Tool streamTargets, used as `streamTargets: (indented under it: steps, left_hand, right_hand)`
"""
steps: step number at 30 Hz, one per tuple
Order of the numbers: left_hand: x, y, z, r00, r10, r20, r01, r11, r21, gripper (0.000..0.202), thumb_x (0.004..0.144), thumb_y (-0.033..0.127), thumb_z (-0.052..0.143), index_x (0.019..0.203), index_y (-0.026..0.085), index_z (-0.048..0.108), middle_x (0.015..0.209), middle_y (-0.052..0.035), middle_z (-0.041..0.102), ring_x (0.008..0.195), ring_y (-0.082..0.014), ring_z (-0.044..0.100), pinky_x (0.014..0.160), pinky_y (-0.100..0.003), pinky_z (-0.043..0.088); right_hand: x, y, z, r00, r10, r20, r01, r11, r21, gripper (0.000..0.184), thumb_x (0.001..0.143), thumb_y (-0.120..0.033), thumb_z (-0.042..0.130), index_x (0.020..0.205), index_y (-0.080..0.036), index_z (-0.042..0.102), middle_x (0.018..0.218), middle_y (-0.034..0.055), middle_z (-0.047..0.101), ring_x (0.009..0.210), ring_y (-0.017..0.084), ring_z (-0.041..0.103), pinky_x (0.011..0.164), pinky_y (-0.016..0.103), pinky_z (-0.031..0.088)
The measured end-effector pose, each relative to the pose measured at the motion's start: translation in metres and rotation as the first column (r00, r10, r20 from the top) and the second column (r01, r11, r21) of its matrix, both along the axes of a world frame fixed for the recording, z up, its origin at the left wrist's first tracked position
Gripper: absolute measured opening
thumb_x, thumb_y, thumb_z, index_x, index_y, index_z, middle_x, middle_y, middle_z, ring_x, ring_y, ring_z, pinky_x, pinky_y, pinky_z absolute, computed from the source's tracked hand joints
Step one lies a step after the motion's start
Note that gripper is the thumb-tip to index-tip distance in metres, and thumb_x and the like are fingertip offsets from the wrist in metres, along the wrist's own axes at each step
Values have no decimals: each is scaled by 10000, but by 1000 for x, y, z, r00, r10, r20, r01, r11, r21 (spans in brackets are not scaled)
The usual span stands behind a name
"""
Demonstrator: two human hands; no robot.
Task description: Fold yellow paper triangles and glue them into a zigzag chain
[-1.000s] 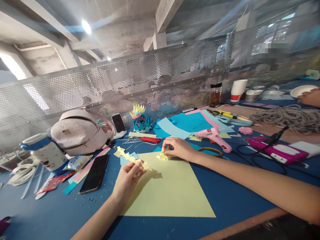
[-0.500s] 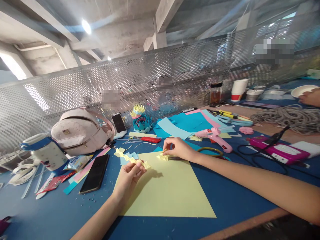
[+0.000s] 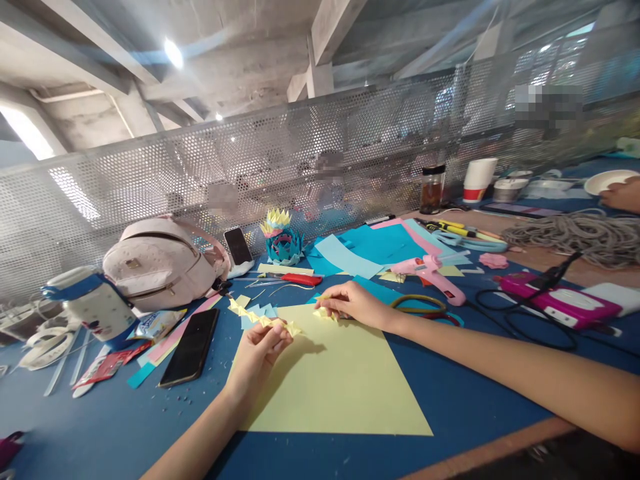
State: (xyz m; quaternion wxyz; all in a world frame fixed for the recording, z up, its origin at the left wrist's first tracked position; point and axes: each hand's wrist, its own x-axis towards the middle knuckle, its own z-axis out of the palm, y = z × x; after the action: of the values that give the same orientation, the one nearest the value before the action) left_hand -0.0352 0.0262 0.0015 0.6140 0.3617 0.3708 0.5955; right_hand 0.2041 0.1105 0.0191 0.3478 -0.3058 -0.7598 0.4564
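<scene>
My left hand (image 3: 263,347) is closed, thumb and fingers pinching a zigzag strip of folded yellow paper (image 3: 245,311). The strip points up and left from my fingertips, and a short end sticks out on the right. At the top edge of a flat yellow paper sheet (image 3: 335,387), my right hand (image 3: 353,303) has its fingers pinched on a small folded yellow paper piece (image 3: 324,312). My fingers partly hide that piece and others beside it. Behind stands a folded-paper model (image 3: 283,243), blue below with yellow points on top.
A red cutter (image 3: 301,279) and blue paper sheets (image 3: 385,243) lie beyond my hands. To the right are a pink glue gun (image 3: 430,272), scissors (image 3: 420,305) and a magenta device (image 3: 560,300) with black cable. Left are a phone (image 3: 190,347), a bottle (image 3: 97,307) and a backpack (image 3: 160,263).
My right hand has shifted slightly left and lower over the small folded yellow pieces. My left hand and its strip stay almost still.
</scene>
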Motion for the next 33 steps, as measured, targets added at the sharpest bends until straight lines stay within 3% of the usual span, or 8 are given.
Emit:
streamTargets:
  steps: [3, 8, 11, 16, 20, 22, 27, 33]
  left_hand:
    - [0, 0, 1, 1000, 2, -9, -2, 1000, 0, 376, 596, 366, 958, 768, 111, 742, 703, -21, 700, 663, -110, 664, 753, -225, 562]
    - [1, 0, 2, 1000, -6, -25, 6, 1000, 11, 377, 602, 381, 954, 761, 117, 736, 700, -20, 694, 665, -110, 658, 762, -233, 560]
    - [0, 0, 1, 999, -10, -45, 11, 1000, 27, 362, 623, 390, 942, 758, 124, 736, 710, -19, 688, 673, -108, 653, 769, -232, 556]
    - [-1, -2, -1, 989, -30, -147, 42, 996, 80, 311, 703, 432, 882, 798, 158, 771, 775, -23, 700, 712, -122, 643, 785, -245, 545]
    - [3, -7, 5, 951, -58, -303, 104, 985, 139, 227, 709, 368, 875, 763, 159, 807, 1080, -111, 724, 959, -237, 664, 802, -274, 538]
    - [6, -11, 10, 933, -66, -353, 132, 977, 168, 204, 667, 355, 891, 701, 172, 808, 1090, -126, 722, 1057, -301, 639, 814, -297, 540]
    - [11, -18, 20, 843, -69, -534, 204, 959, 197, 126, 722, 323, 825, 702, 199, 822, 1019, -120, 710, 1017, -299, 642, 878, -329, 517]
    - [12, -21, 21, 770, -13, -638, 182, 963, 200, 101, 751, 261, 762, 742, 181, 824, 994, -128, 715, 891, -263, 656, 743, -299, 527]
  right_hand:
    - [-2, -1, -1, 999, 26, -23, -26, 1000, -3, 515, 911, -603, 584, 1067, -138, 745, 788, 47, 685, 626, 110, 579, 543, 225, 438]
    - [-5, -9, 2, 995, 92, -36, -95, 993, -68, 457, 941, -533, 586, 1168, -143, 661, 921, 79, 748, 685, 123, 653, 583, 237, 473]
    - [-7, -15, 5, 994, 95, -55, -102, 984, -145, 406, 905, -531, 645, 1037, -150, 595, 957, 106, 774, 712, 151, 711, 570, 239, 477]
    - [-9, -22, 6, 995, 47, -90, -64, 978, -197, 454, 756, -553, 788, 794, -163, 560, 793, 91, 772, 693, 194, 725, 634, 310, 557]
    - [-12, -26, 5, 995, 34, -97, -53, 979, -197, 462, 715, -564, 813, 769, -157, 600, 730, 68, 756, 641, 182, 704, 629, 314, 564]
    - [-13, -30, 3, 994, 45, -103, -64, 979, -196, 461, 710, -573, 812, 765, -160, 613, 717, 57, 749, 639, 183, 701, 638, 316, 565]
    - [-17, -42, 0, 997, 69, -30, -72, 989, -131, 437, 781, -584, 751, 750, -177, 595, 666, 34, 711, 603, 177, 674, 589, 287, 533]
    - [-18, -51, 2, 987, 83, 137, -92, 993, 66, 322, 904, -436, 644, 715, -196, 544, 562, -16, 607, 483, 128, 558, 485, 227, 401]
